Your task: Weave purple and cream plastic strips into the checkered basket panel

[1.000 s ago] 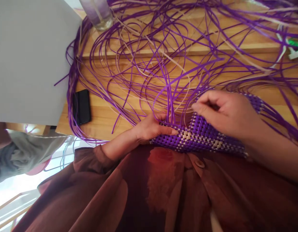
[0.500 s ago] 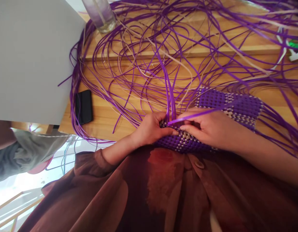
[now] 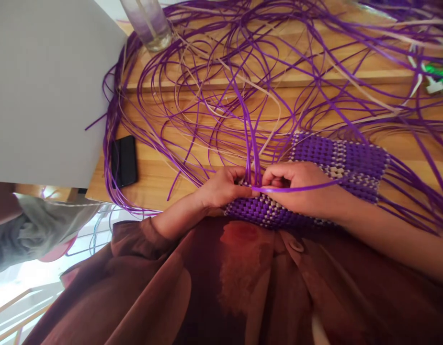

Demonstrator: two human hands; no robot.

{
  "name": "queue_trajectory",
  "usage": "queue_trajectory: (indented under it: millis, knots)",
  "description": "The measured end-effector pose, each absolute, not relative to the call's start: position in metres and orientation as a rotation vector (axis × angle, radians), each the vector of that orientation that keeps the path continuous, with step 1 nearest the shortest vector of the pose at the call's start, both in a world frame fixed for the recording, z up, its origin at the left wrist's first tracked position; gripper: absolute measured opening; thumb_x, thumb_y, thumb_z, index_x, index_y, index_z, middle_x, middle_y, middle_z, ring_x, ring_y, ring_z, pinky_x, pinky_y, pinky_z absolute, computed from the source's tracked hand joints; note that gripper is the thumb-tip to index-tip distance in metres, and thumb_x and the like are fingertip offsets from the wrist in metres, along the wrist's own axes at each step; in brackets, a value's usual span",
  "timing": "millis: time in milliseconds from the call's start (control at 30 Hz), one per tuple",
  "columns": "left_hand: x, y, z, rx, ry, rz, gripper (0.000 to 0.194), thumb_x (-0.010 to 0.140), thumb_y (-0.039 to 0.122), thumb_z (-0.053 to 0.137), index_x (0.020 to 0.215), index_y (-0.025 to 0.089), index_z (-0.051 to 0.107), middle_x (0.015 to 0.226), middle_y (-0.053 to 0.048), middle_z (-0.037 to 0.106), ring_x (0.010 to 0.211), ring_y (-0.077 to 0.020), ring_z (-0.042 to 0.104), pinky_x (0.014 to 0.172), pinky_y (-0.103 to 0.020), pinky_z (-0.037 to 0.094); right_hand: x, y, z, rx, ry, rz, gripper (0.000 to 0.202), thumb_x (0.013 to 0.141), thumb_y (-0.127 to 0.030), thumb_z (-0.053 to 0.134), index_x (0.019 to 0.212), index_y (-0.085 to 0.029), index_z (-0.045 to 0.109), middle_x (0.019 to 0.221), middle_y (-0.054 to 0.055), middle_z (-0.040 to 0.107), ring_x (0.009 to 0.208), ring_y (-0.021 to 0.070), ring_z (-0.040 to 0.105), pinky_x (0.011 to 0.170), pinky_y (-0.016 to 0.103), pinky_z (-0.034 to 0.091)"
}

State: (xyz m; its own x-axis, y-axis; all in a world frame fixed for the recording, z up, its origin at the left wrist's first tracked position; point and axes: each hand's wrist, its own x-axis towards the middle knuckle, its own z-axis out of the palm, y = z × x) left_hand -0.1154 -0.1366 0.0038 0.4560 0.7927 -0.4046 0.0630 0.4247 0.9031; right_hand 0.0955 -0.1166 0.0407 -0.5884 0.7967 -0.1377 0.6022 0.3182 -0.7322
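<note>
We have a woven purple-and-beige band (image 3: pixel 250 210) at the near edge of the wooden table (image 3: pixel 149 183), right against our brown garment (image 3: pixel 149 297), its beige strands forming a cross pattern. A second purple-and-beige woven section (image 3: pixel 361 167) lies flat on the table beyond our right forearm; we cannot tell where the two meet, since the right hand covers that spot.

Our left hand (image 3: pixel 221 189) pinches the band's upper edge, thumb in front and fingers behind. Our right hand (image 3: pixel 303 201) is curled, its thumb and fingertips close to the left thumb at the same edge. A loose purple strip (image 3: pixel 311 188) runs from between the thumbs across the back of the right hand; we cannot tell whether the right fingertips pinch it or the band. Several upright purple strips (image 3: pixel 256 165) rise from the edge between our hands.

Farther out, long purple and beige strands loop over the table, gathering at its left end into a thick bundle (image 3: pixel 111 120) that partly overlaps a black phone (image 3: pixel 125 162). Beyond stands a clear container (image 3: pixel 147 26), near a grey panel (image 3: pixel 45 96). At the far right a bright green item (image 3: pixel 440 76) is too blurred to name.
</note>
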Motion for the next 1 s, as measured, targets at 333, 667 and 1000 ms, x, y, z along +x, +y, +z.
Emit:
queue_trajectory:
  millis: [333,667,1000]
  knots:
    - [-0.105,-0.148,0.008,0.733,0.966,0.692,0.033,0.06,0.021,0.086,0.088,0.014,0.071,0.076,0.001,0.069,0.07,-0.0122,0.062,0.075,-0.027,0.048,0.093,-0.11,0.034,-1.264,-2.326,1.044,0.01,0.083,-0.025,0.058,0.08,-0.02,0.066,0.069,-0.002,0.065,0.061,0.0121,0.056,0.06,0.025,0.038]
    - [-0.104,-0.148,0.005,0.725,0.912,0.693,0.036,0.06,0.025,0.089,0.091,0.014,0.073,0.078,0.0,0.069,0.069,-0.0111,0.061,0.075,-0.026,0.047,0.092,-0.119,0.038,-1.207,-2.371,1.105,0.013,0.08,-0.022,0.054,0.068,-0.019,0.058,0.057,-0.003,0.055,0.053,0.011,0.049,0.055,0.026,0.033]
    - [-0.115,-0.142,0.005,1.142,0.911,0.754,0.028,0.067,0.029,0.086,0.085,0.014,0.073,0.087,-0.003,0.07,0.093,-0.0178,0.063,0.095,-0.032,0.046,0.087,-0.116,0.032,-1.343,-2.336,0.856,0.013,0.085,-0.028,0.059,0.079,-0.018,0.066,0.064,0.0,0.065,0.055,0.0123,0.056,0.056,0.026,0.038]
